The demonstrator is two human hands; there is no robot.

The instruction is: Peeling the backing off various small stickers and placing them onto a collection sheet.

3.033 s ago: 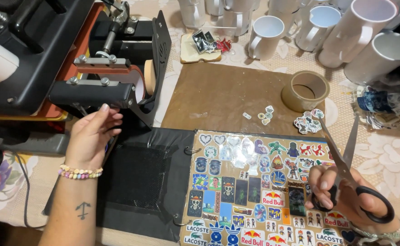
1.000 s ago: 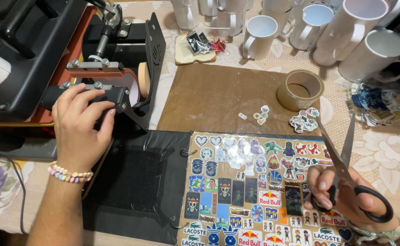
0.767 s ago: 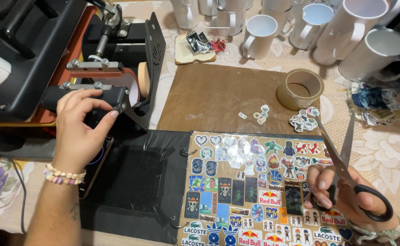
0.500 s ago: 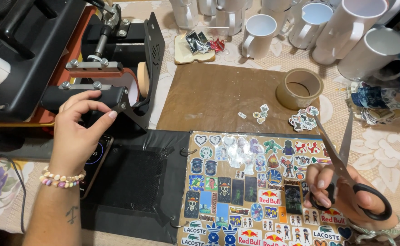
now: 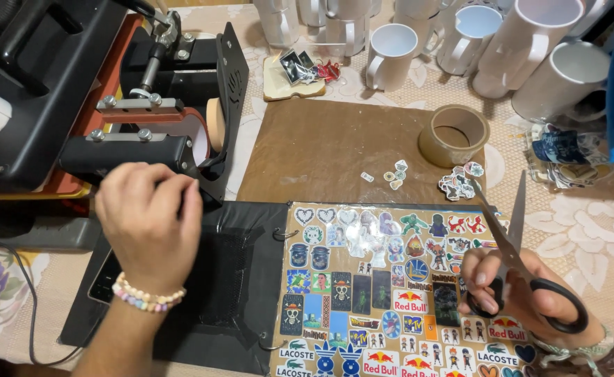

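My left hand [image 5: 146,220], with a beaded bracelet on the wrist, curls its fingers over the lower front edge of the black clamp bar [image 5: 129,150] of a mug heat press [image 5: 174,77]. My right hand [image 5: 523,300] holds black-handled scissors [image 5: 508,227], blades slightly apart and pointing away from me. It rests on the right side of a sheet of colourful stickers [image 5: 363,279], which lies in an open black ring binder [image 5: 230,279].
A brown sheet [image 5: 321,146] lies behind the binder with small cut-out stickers [image 5: 458,183] and a tape roll [image 5: 454,135] on it. Several white mugs [image 5: 391,56] stand along the back. A larger black press [image 5: 27,105] fills the left, with a cable [image 5: 20,307] below it.
My left hand reached up to the mug press, gripped its clamp bar, then slid slightly right and toward me along it. My right hand with the scissors stayed in place.
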